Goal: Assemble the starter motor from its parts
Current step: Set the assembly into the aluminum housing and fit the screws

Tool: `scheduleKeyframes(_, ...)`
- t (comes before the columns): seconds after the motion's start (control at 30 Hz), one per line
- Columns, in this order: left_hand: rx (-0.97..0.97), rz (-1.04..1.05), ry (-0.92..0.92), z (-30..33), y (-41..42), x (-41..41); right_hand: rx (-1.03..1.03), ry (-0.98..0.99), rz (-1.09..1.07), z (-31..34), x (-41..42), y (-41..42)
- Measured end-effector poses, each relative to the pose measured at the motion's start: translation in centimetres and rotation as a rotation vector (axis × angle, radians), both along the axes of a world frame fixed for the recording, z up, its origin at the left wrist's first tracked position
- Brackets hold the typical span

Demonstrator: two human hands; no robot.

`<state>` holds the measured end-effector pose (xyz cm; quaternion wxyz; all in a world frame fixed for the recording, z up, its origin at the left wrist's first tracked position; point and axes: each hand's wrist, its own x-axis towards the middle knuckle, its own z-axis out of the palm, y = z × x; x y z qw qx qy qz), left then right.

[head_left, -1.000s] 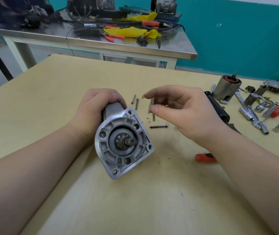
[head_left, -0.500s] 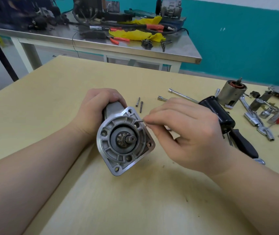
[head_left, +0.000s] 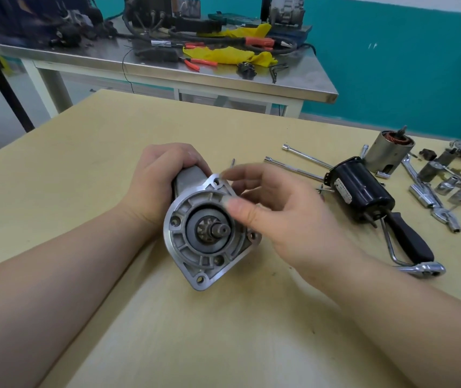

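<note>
The aluminium starter nose housing (head_left: pixel 195 259) lies on the wooden table (head_left: pixel 112 152) with its flange and pinion gear (head_left: pixel 214 231) facing me. My left hand (head_left: pixel 159 186) grips the housing's rear body from the left. My right hand (head_left: pixel 288 219) is at the flange's upper right, blurred. Its thumb lies over the front rim and its forefinger stretches toward the top mounting hole. Thumb and forefinger are apart, and no screw shows between them. A small screw (head_left: pixel 232 162) lies on the table just behind the housing.
To the right lie a black motor body (head_left: pixel 361 189), a copper-wound metal casing (head_left: pixel 388 152), two long socket bars (head_left: pixel 305 159), a ratchet (head_left: pixel 422 268), a black-handled tool (head_left: pixel 411 242) and several sockets (head_left: pixel 430 198). A steel bench (head_left: pixel 223 78) with tools and a yellow rag stands behind.
My right hand pinched a screw from the table, brought it to the flange's upper right, and has now spread its fingers there. The left hand kept its grip on the housing.
</note>
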<state>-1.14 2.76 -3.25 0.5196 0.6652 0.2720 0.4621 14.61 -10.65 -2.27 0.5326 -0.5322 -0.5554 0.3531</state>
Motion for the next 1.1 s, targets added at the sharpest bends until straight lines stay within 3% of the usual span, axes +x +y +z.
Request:
scheduleKeyframes(0.17,0.015,0.072,-0.138,1.1,-0.9,0.1,-0.150,0.212,-0.022,0.1,-0.8,-0.1)
scheduleKeyframes(0.3,0.087,0.162,-0.222,1.8,-1.9,0.2,-0.113,0.321,0.050,1.1,-1.5,-0.8)
scheduleKeyframes(0.5,0.145,0.207,-0.198,1.0,-3.1,0.6,-0.005,0.180,-0.028,2.2,-0.7,-0.8)
scheduleKeyframes(0.73,0.300,0.099,-0.283,0.4,-3.0,0.6,0.184,-0.069,-0.079,2.7,-0.4,-1.9)
scheduleKeyframes(0.8,0.191,0.055,-0.348,0.6,-3.1,0.9,0.314,-0.214,-0.111,2.8,-0.4,-2.0)
scheduleKeyframes(0.9,-0.187,-0.109,-0.474,1.1,-3.6,1.4,0.570,-0.583,-0.208,2.9,0.0,-1.7)
scheduleKeyframes(1.03,-0.563,-0.437,-0.329,1.3,-4.6,1.7,0.763,-0.902,-0.291,3.0,1.2,-1.2)
scheduleKeyframes(1.1,-0.708,-0.546,-0.367,1.2,-5.3,1.9,0.774,-0.982,-0.309,2.9,1.7,-1.0)
